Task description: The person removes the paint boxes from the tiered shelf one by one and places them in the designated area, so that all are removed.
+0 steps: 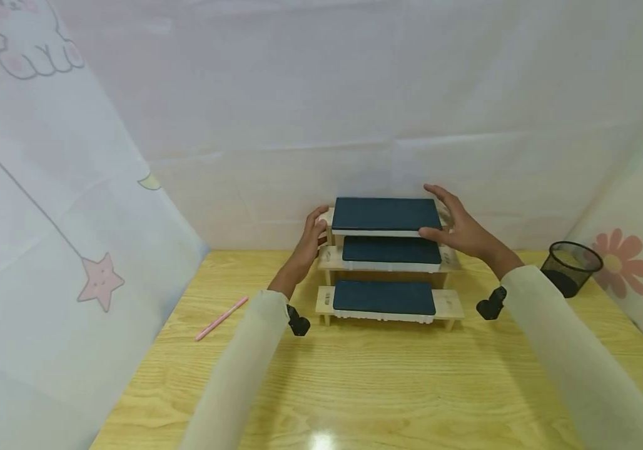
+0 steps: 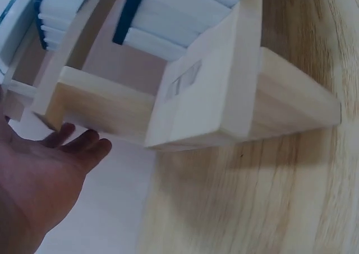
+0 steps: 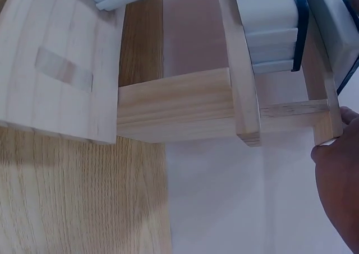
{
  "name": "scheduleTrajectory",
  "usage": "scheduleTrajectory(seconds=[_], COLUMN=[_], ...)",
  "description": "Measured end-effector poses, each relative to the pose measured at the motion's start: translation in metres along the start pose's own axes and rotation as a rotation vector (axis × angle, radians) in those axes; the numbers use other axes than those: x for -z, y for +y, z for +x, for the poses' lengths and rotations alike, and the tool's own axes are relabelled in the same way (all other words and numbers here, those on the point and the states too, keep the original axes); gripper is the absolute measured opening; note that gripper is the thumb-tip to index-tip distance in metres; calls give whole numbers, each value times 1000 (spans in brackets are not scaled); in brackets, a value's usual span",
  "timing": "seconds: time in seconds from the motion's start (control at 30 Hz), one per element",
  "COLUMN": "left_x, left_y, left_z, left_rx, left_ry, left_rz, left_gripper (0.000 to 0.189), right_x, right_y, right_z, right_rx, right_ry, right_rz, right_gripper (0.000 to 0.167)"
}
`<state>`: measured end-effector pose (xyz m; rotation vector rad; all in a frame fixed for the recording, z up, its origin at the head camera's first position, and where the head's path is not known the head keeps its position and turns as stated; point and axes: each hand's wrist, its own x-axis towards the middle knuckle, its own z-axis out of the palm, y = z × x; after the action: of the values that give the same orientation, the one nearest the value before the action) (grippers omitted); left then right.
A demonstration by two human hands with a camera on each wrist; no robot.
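Note:
A three-step wooden rack (image 1: 327, 257) stands near the back of the table, with a white block with a flat dark blue top on each step: the top block (image 1: 386, 214), the middle block (image 1: 391, 250) and the bottom block (image 1: 384, 297). My left hand (image 1: 306, 247) is at the left end of the top step, fingers extended and thumb hidden in the left wrist view. At the right end, my right hand (image 1: 465, 232) spreads thumb and forefinger, the thumb at the top block's front right corner. Its other fingers touch the step's end (image 3: 328, 125).
On the table's left lies a pink pen (image 1: 222, 319). A black mesh cup (image 1: 572, 265) stands at the back right. Printed cloth walls (image 1: 355, 94) rise behind and at the sides of the wooden table (image 1: 355, 381).

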<state>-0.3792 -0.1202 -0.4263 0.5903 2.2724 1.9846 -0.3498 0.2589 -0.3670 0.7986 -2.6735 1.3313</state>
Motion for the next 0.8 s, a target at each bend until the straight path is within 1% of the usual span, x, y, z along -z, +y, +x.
scheduleTrajectory(seconds=[0.07, 0.17, 0.23, 0.3, 0.33, 0.43, 0.53, 0.67, 0.8], left_x=[-2, -5, -7, -8, -9, -9, -9, -9, -8], left_y=[-2, -5, -5, -1, 3, 14, 24, 28, 26], left_z=[2, 4, 5, 4, 3, -2, -7, -9, -9], left_rx=[-24, -53, -61, -57, -57, -51, -56, -59, -59], left_ry=[27, 63, 69, 57, 45, 9, -12, -13, -18], left_rz=[4, 8, 6, -9, -21, -43, -39, -13, -5], left_gripper=[49, 47, 48, 49, 50, 52, 52, 51, 52], right_x=[0, 1, 2, 3, 3, 4, 4, 3, 3], right_y=[-8, -6, -5, 2, 1, -4, -10, -18, -18], right_z=[-2, 1, 2, 4, 3, 1, -1, -3, -2], right_rx=[-8, -3, -5, 3, 5, 1, 6, 17, 22], right_ry=[-22, -47, -51, -41, -38, -22, 5, 42, 63], right_rz=[9, -10, -39, -81, -93, -90, -70, -45, -43], right_gripper=[91, 88, 84, 81, 79, 73, 69, 66, 65])
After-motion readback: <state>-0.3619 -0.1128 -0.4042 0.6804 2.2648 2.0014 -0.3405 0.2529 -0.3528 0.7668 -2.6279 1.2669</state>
